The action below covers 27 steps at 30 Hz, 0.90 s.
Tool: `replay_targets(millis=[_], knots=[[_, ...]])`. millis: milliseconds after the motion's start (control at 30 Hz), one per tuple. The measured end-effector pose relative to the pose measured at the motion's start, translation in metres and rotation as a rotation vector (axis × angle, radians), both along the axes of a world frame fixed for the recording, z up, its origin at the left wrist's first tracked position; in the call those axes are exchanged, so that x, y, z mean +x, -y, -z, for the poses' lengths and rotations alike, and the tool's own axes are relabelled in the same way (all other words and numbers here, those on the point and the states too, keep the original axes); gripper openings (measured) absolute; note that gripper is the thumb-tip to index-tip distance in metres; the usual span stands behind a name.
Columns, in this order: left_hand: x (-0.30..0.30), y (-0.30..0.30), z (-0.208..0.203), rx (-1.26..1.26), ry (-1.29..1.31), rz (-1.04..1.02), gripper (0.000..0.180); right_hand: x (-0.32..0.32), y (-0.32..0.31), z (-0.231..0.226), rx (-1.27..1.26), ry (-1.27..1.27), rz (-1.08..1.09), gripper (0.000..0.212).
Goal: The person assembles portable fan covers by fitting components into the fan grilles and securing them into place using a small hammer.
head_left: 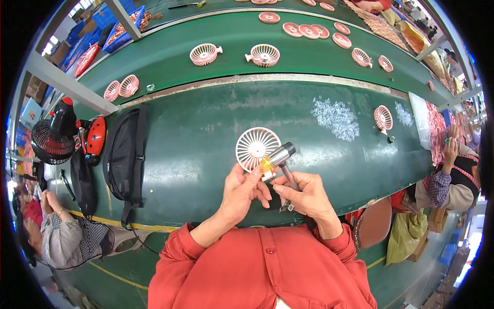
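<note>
A pale round fan grille (pixel 250 140) with radial slats lies on the green bench in front of me. My left hand (pixel 240 191) is at its near edge, thumb and fingers closed around the small white neck (pixel 268 176). In my right hand (pixel 304 194) is the handle of a mallet (pixel 281 154) with a metal head, one black face and one yellow face. The yellow face is over the grille's near edge, close to my left thumb. Small metallic parts (pixel 286 206) show under my right hand; whether that hand holds them I cannot make out.
Small clear plastic pieces (pixel 335 118) lie heaped at the right, near another pink fan housing (pixel 383 119). A black bag (pixel 125 157) and a small fan (pixel 54 135) stand left. Beyond the bench ledge, a conveyor (pixel 231 72) carries several pink housings. Co-workers sit on both sides.
</note>
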<state>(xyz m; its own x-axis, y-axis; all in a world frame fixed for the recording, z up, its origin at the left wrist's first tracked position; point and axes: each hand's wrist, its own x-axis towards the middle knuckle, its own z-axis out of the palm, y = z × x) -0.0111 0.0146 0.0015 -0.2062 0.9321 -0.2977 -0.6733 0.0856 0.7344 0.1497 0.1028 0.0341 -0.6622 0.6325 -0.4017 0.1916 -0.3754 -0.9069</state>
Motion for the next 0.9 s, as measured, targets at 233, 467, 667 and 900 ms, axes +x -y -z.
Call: replay_targets(millis=[233,467,667,900], knots=[[-0.004,0.002,-0.008,-0.031,0.074,0.05,0.038,0.01,-0.008,0.006,0.064,0.02,0.046,0.012],[-0.004,0.001,-0.009,-0.032,0.003,0.09,0.039,0.012,-0.013,-0.01,0.048,0.028,0.082,0.013],[-0.001,0.0,-0.012,-0.021,0.089,0.086,0.036,0.015,-0.002,-0.001,-0.021,-0.008,-0.019,0.015],[0.003,0.002,-0.009,-0.011,0.063,0.094,0.036,0.014,0.001,-0.014,0.0,0.023,-0.111,0.018]])
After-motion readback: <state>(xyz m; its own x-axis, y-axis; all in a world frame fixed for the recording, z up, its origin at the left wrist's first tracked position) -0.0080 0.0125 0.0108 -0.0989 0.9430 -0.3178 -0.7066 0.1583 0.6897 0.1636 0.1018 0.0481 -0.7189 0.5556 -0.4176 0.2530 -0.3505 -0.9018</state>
